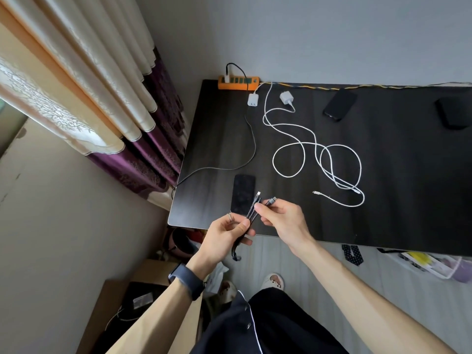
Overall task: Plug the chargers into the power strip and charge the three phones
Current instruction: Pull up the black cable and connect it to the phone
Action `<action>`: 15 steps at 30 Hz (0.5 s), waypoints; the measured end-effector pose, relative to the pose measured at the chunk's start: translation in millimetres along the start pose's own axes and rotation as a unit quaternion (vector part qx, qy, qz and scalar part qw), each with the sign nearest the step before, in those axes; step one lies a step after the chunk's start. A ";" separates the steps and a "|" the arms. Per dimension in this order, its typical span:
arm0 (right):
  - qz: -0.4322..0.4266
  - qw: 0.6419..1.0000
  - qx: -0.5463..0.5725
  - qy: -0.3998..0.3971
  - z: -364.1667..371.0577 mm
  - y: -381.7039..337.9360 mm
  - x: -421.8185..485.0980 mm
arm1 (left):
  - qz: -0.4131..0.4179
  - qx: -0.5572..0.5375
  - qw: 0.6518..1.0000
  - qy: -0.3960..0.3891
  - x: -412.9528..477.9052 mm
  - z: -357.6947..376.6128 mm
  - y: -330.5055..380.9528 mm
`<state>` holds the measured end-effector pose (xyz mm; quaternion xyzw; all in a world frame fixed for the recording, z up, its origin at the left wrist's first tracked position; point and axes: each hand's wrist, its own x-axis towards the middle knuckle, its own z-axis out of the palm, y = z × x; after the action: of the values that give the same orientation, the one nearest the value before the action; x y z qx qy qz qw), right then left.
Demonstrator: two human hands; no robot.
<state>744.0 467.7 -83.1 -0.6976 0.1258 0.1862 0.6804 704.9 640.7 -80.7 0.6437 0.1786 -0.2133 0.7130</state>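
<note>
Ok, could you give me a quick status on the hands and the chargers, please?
Left hand holds black multi-tip cable; right hand pinches one tip. Two white chargers unplugged beside power strip. Nothing blocking nearest phone.

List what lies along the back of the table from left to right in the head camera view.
Orange power strip → white charger block → second white charger → black phone → dark object at the right edge, too cropped to identify.
</note>
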 end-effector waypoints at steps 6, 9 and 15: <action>0.014 0.999 0.020 -0.026 -15.2 3.2 6.9 | 0.037 0.024 0.998 0.044 4.7 14.8 -4.2; 0.017 0.999 0.018 -0.031 -22.5 3.5 11.2 | 0.032 0.024 0.998 0.049 9.3 21.8 -5.8; 0.004 1.000 -0.023 0.017 -33.7 11.3 13.9 | 0.020 0.032 0.997 0.072 14.8 34.7 -12.0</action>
<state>754.7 434.7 -99.2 -0.7157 0.1360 0.1795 0.6611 710.3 604.1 -94.8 0.6833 0.2099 -0.1573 0.6814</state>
